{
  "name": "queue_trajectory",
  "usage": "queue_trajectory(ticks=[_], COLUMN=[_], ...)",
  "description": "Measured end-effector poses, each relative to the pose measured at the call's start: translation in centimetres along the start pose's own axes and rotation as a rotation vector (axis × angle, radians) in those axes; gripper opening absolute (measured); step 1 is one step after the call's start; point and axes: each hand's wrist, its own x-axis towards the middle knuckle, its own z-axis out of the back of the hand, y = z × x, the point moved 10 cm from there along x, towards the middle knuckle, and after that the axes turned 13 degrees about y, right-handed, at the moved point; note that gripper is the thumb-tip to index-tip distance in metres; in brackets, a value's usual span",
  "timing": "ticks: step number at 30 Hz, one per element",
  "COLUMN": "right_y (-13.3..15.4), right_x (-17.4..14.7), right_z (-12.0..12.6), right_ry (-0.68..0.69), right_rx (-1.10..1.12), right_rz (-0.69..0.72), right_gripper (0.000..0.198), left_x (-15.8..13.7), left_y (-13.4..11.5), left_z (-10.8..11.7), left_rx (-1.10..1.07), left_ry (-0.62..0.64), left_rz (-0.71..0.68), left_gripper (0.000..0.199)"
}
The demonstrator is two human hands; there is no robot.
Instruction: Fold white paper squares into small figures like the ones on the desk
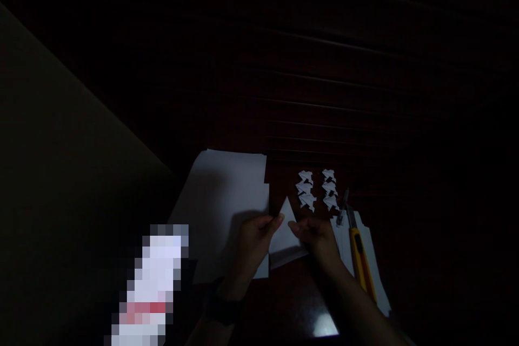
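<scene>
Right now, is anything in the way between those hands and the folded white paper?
Nothing visible. The left hand and right hand both touch the folded paper directly. The white sheets lie to the left, the yellow cutter to the right and small folded figures beyond; none comes between.

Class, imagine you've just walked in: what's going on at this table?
A person holds a pointed piece of paper between both hands, the left hand and right hand at its opposite edges. Beyond it, six small paper shapes sit in two columns of three. Large sheets lie to the left; a yellow knife lies on more paper at right.
</scene>
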Motion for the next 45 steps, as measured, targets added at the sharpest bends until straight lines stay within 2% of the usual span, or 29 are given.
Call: queue_trajectory(ticks=[8,14,18,25,30,35,38,41,45], right_y=[0.4,0.3,0.5,0.2,0.4,2.2,2.5,1.5,0.7], right_x=[-0.3,-0.2,-0.2,-0.2,-0.2,-0.3,0.0,0.3,0.3], right_z=[1.0,0.8,0.8,0.6,-0.1,-1.1,-0.9,-0.2,2.0], right_ry=[-0.076,-0.062,-0.062,-0.049,0.010,0.076,0.039,-0.019,-0.141], right_rx=[-0.011,0.017,0.061,0.070,0.010,-0.080,-0.079,-0.050,-0.039], right_rz=[0.021,0.012,0.025,0.033,0.033,0.083,0.114,0.087,0.077], right_gripper=[0.026,0.026,0.024,0.023,0.027,0.024,0.023,0.027,0.032], left_x=[-0.1,-0.2,-0.3,-0.4,-0.4,-0.4,-0.3,-0.3,-0.4], left_y=[-0.4,-0.6,-1.2,-0.5,-0.5,-0.7,-1.2,-1.5,-1.6], left_z=[-0.5,-0.2,-0.3,-0.5,-0.4,0.0,-1.2,-2.8,-3.7], left_rx=[0.024,0.013,-0.031,-0.144,-0.168,-0.058,0.046,0.112,0.165], left_ry=[0.056,0.029,0.060,0.086,0.071,0.044,0.123,0.214,0.257], left_rz=[-0.026,-0.034,-0.065,-0.053,-0.081,-0.095,-0.110,-0.120,-0.108], left_gripper=[0.039,0.037,0.035,0.031,0.031,0.029,0.031,0.035,0.035])
